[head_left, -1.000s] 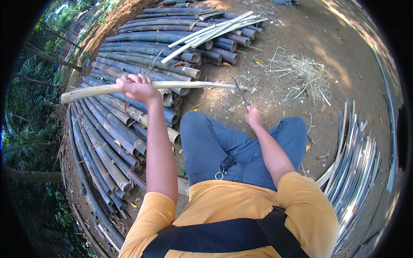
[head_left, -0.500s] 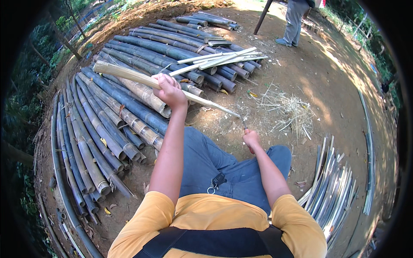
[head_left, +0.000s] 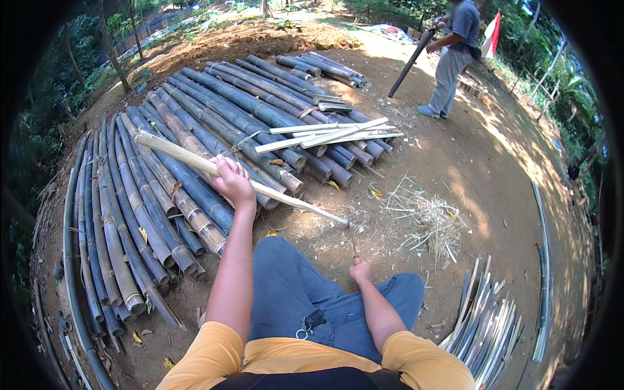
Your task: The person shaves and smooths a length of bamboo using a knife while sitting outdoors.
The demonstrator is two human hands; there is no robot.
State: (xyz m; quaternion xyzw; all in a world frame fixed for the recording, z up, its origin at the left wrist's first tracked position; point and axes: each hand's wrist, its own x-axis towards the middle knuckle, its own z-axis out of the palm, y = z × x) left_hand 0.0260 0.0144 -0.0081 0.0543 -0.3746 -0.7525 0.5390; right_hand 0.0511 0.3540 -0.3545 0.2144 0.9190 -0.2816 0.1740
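My left hand (head_left: 233, 181) is closed around a long pale split bamboo strip (head_left: 299, 203), which slants down from upper left to a thin tip at the right. The strip passes above the piled bamboo poles. In front of my right knee, my right hand (head_left: 359, 270) grips the handle of a knife (head_left: 354, 244). Its narrow blade points upward, away from me, and the upper end meets or nearly meets the strip's tip. Whether the edge is in the wood is too small to tell.
Dark bamboo poles (head_left: 188, 156) lie in rows at the left, with pale split pieces (head_left: 338, 134) on top. Fibrous shavings (head_left: 429, 221) are heaped ahead right. A bundle of thin strips (head_left: 484, 331) lies at my right. Farther off a person (head_left: 448, 71) stands holding a dark pole (head_left: 413, 62).
The view has tilted up, showing more of the standing person and a red-and-white cloth. Both hands keep their holds, and the knife's upper end is still at the strip's tip.
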